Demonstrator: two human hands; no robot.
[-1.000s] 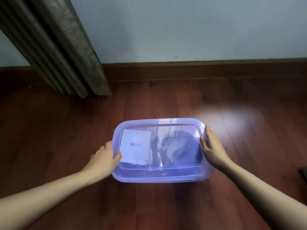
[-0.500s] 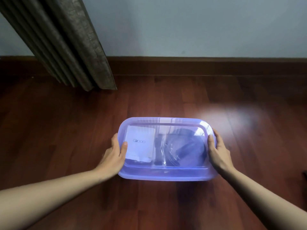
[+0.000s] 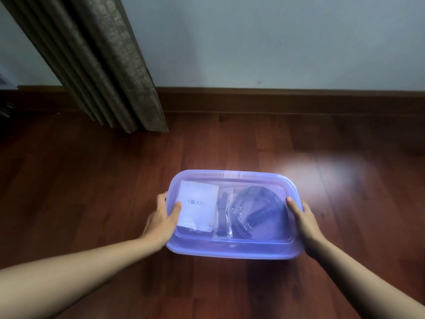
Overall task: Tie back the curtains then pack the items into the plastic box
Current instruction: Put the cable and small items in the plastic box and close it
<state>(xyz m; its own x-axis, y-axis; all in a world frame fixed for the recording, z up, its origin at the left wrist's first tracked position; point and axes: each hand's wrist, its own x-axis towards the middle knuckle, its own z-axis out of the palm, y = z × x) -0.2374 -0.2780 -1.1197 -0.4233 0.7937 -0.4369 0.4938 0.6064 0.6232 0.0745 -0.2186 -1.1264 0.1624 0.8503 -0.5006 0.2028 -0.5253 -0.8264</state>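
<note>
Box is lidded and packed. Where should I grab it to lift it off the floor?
Grip the plastic box by its two short ends, coming in from either side, fingers under the jutting lid; it is too wide for one hand. The left hand and right hand hold there, thumbs on top.

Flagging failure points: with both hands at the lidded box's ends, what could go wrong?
The left hand and right hand grip the plastic box only at its short ends; if lifted, it might flex and the lid could pop. The white packet and coiled strap lie loose inside and could slide.
</note>
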